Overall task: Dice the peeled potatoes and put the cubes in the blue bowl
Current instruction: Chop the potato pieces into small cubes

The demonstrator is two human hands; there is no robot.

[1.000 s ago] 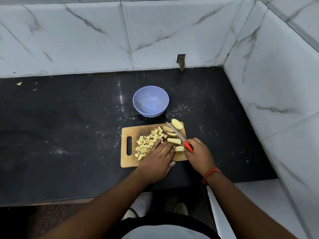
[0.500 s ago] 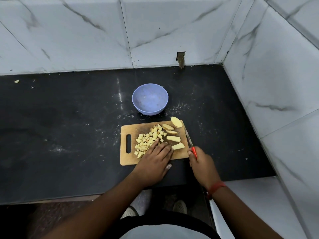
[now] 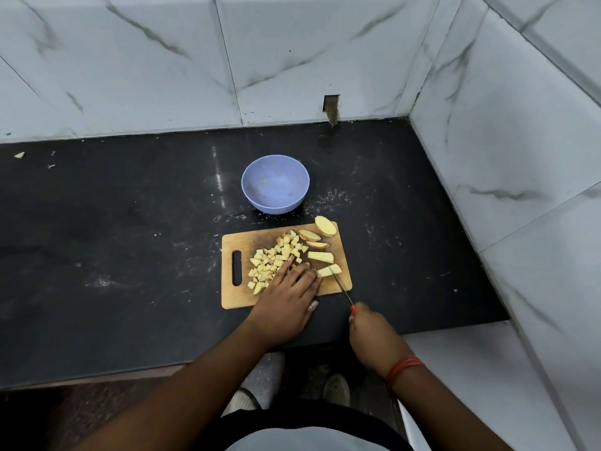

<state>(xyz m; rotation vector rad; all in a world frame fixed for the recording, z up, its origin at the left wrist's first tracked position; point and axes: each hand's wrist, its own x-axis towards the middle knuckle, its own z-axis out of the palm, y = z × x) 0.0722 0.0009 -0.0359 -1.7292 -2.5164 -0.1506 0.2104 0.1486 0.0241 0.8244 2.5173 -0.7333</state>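
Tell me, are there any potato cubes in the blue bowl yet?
No, the blue bowl is empty, and the potato cubes lie piled on the cutting board.

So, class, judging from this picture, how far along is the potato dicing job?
Done: a pile of cubes on the cutting board. In hand: the knife crosses one potato strip steadied by the left hand. Left: four more pieces; the blue bowl holds no cubes.

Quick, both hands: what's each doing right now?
Left hand: open, fingers flat on the cutting board by the potato cubes.
Right hand: gripping the knife.
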